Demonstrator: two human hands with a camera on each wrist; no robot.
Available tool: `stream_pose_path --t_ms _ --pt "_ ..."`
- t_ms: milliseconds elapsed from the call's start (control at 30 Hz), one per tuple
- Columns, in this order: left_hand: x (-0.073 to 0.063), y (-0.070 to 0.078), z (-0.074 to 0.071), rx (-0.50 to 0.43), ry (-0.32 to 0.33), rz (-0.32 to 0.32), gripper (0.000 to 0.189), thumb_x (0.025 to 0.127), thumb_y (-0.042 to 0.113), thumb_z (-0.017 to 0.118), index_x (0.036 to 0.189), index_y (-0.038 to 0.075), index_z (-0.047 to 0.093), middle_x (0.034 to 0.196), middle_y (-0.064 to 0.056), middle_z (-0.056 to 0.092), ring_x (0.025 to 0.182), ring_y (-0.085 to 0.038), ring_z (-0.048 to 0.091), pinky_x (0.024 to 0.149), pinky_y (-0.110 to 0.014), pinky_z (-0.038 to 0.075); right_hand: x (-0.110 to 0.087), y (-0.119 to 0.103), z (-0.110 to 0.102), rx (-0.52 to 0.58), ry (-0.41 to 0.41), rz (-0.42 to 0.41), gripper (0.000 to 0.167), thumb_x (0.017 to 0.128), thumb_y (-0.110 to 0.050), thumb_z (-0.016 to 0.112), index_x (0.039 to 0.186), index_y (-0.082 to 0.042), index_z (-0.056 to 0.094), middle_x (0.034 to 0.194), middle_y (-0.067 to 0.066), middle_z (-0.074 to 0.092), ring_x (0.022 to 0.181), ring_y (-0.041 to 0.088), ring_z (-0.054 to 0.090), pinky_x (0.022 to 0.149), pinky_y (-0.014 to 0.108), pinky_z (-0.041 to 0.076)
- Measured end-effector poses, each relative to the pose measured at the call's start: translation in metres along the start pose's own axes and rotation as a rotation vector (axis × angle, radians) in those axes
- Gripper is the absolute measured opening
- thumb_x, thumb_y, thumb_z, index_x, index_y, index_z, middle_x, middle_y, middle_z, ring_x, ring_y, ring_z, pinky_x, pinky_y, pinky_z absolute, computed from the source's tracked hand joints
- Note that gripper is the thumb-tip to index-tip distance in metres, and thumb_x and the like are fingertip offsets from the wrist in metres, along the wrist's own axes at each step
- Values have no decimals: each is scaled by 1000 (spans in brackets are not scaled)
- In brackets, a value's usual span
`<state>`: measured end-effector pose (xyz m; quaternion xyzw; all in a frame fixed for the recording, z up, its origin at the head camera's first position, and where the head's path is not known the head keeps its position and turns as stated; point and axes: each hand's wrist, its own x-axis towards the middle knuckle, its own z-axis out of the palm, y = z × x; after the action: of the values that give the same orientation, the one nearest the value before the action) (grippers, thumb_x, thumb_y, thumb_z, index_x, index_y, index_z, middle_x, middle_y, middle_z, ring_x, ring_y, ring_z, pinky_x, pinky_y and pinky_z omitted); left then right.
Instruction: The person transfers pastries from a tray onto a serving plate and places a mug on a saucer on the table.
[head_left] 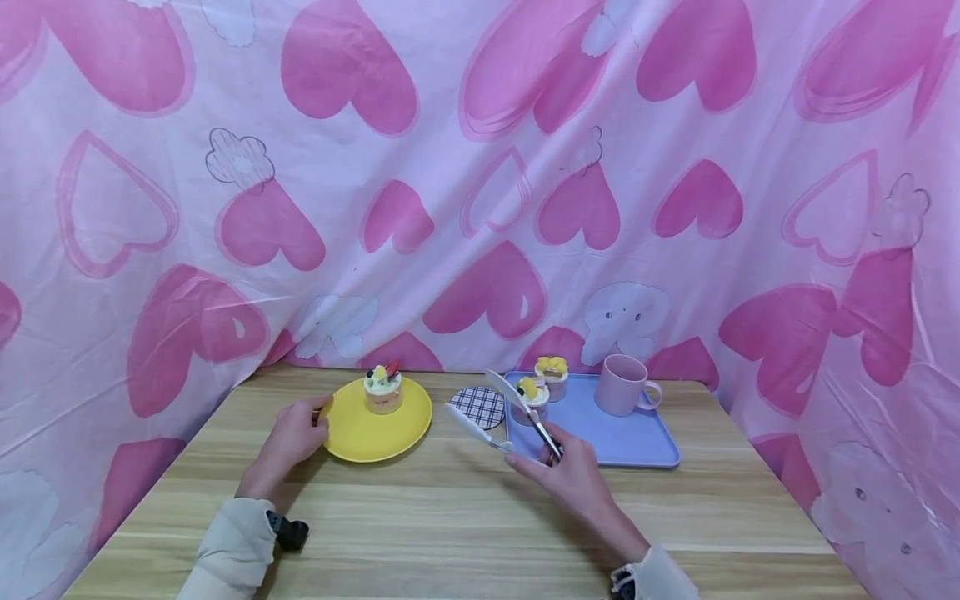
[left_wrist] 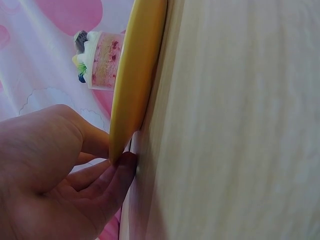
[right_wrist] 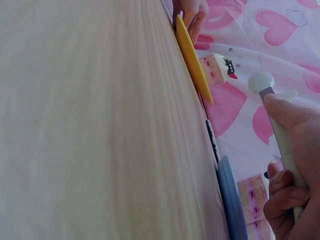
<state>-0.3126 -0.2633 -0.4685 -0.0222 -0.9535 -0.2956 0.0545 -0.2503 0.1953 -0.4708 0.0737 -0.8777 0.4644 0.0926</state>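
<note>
At the left of the head view my left hand (head_left: pixel 296 432) pinches the rim of a yellow plate (head_left: pixel 360 443); the left wrist view has the thumb above the rim and fingers (left_wrist: pixel 117 185) beneath it. A small dessert cup (head_left: pixel 384 400) with cream and fruit on top stands on that plate. My right hand (head_left: pixel 576 477) grips a pair of tongs (head_left: pixel 551 442) with white ends, spread apart with nothing between them. The tongs point up and left, over the left edge of a blue tray (head_left: pixel 630 446), overlapping a dessert cup (head_left: pixel 533 392) there in the head view.
A second dessert cup (head_left: pixel 552 377) with yellow topping stands at the tray's back left. A pink mug (head_left: pixel 619 387) is on the tray's right part. Between plate and tray lies a round checked coaster (head_left: pixel 480 405). A heart-patterned curtain (head_left: pixel 480 200) hangs behind the wooden table (head_left: pixel 420 525).
</note>
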Motion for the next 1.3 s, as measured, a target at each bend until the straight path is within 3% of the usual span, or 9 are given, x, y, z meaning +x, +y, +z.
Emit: stream_pose_path --t_ms 267,467,633,800,1067,1300 --pt "1 -2 1 -24 -22 -19 58 97 2 57 153 -10 52 150 -36 58 110 -37 60 83 -35 55 -2 7 -11 -1 71 13 79 75 -65 91 139 -23 73 74 0 60 66 14 54 52 22 40" --pt "3 -1 0 -44 -45 -51 59 99 2 57 156 -9 49 154 -36 55 111 -36 59 79 -29 56 -1 13 -19 -10 105 -2 73 76 -66 90 134 -24 74 77 0 62 68 14 55 53 23 43" --pt "2 -1 0 -40 -49 -52 59 99 1 57 156 -10 49 155 -36 54 116 -37 61 93 -43 64 1 16 -27 -5 127 45 80 76 -69 88 141 -26 70 79 3 61 67 14 53 48 23 41" --pt "1 -1 -1 -41 -49 -49 59 99 2 57 157 -9 48 156 -36 53 126 -40 61 108 -58 59 4 20 -35 -14 152 85 93 75 -71 88 151 -24 63 79 4 61 65 13 52 45 23 39" --pt "1 -3 1 -34 -34 -26 59 98 3 57 155 -9 50 154 -35 55 136 -47 59 113 -63 53 9 29 -45 -57 157 106 88 76 -74 86 144 -22 68 79 5 60 66 16 53 48 25 40" --pt "3 -6 3 -36 -38 -29 58 99 3 58 155 -10 50 154 -35 55 136 -48 59 113 -63 53 13 39 -49 -106 128 132 87 76 -78 83 138 -18 71 77 4 57 70 19 52 52 24 39"
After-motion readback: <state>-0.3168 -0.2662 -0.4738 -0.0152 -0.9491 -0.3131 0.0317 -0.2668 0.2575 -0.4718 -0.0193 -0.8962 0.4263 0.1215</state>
